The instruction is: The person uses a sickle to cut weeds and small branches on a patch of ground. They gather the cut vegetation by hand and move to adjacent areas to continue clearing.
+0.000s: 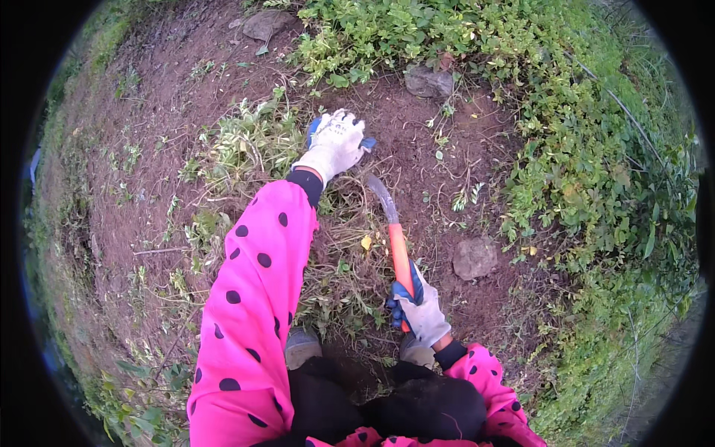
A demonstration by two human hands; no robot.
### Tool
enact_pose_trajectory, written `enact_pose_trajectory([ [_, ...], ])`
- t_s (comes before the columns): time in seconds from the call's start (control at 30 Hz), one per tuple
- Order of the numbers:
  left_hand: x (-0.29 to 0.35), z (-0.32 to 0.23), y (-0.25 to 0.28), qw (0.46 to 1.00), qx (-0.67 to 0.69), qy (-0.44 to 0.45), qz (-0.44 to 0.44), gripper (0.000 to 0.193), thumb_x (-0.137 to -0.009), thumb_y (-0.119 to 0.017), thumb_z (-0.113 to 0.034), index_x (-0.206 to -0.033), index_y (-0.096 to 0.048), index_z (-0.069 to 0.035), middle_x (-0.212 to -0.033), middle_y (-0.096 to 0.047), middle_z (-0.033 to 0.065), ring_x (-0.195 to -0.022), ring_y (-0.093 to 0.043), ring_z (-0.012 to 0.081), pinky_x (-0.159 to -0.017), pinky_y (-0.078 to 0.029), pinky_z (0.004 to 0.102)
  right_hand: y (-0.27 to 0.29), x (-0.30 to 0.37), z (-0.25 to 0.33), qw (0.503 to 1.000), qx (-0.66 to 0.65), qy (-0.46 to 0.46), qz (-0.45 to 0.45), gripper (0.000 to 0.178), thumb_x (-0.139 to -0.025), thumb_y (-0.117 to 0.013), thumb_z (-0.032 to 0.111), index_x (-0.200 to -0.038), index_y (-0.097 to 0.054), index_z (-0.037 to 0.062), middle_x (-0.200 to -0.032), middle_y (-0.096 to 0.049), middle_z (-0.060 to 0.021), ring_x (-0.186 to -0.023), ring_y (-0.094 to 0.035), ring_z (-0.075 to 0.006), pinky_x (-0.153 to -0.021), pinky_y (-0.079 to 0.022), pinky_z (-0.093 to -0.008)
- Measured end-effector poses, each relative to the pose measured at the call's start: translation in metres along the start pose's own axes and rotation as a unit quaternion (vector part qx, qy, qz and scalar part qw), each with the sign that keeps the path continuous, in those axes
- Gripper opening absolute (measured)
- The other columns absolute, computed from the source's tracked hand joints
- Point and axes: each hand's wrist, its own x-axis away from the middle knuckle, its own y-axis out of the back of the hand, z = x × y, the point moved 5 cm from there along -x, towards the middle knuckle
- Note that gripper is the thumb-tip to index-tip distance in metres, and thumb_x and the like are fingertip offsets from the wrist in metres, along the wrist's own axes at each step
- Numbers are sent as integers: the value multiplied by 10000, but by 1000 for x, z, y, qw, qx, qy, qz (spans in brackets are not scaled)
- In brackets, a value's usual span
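My left hand (pixel 337 141), in a white glove with a blue palm, reaches forward and lies palm down over the soil. Its fingers curl under, and whatever they close on is hidden beneath the glove. Just left of it is a heap of pulled weeds (pixel 249 145) with pale green leaves. My right hand (pixel 423 309), gloved the same way, is wrapped around the orange handle of a sickle (pixel 400 253). The curved, worn metal blade points forward, its tip a little below and right of my left hand. Dry stems and roots (pixel 346 231) lie left of the sickle.
Dense green ground cover (pixel 581 164) grows along the far and right sides. A stone (pixel 475 258) sits right of the sickle, another stone (pixel 430 81) lies ahead, and a flat rock (pixel 266 25) is farther left. Brown soil slopes on the left. My shoes (pixel 302 348) are below.
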Motion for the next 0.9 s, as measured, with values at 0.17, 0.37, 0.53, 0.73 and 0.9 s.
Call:
enact_pose_trajectory([
  [0.17,30,59,-48,990,52,106,82,467,-894,-428,-417,-677,-613,-47,-660,-624,158,-645,-624,346,-613,-501,421,29,-20,36,990,-24,69,-120,621,-826,-538,24,-1388,-281,84,-716,-575,-25,-516,-520,-74,-491,-484,-260],
  [0.37,54,42,-35,996,51,44,55,485,-899,-423,-434,-645,-593,-58,-649,-609,164,-619,-604,344,-562,-474,430,31,-101,88,846,446,270,-111,617,-823,-576,274,-1342,-330,49,-934,-591,-265,-899,-547,-423,-798,-424,-457],
  [0.53,153,33,7,995,89,26,-34,360,-870,-505,-343,-652,-575,-65,-605,-576,138,-557,-586,312,-512,-468,413,74,16,-59,922,363,125,-50,631,-812,-598,229,-1371,-325,124,-1135,-557,-221,-1057,-559,-325,-853,-445,-353],
  [0.73,194,3,17,989,73,126,-39,234,-834,-570,-280,-793,-573,-50,-681,-569,143,-617,-567,329,-563,-443,432,56,-23,15,903,355,215,-108,619,-816,-596,152,-1373,-329,107,-804,-618,-92,-648,-603,-164,-611,-510,-304],
  [0.9,201,7,25,980,83,145,-110,232,-831,-584,-235,-929,-587,-24,-782,-602,146,-679,-584,323,-618,-464,410,-21,-150,131,949,237,197,-70,572,-840,-572,205,-1337,-335,49,-810,-599,-188,-543,-580,-235,-470,-472,-344],
])
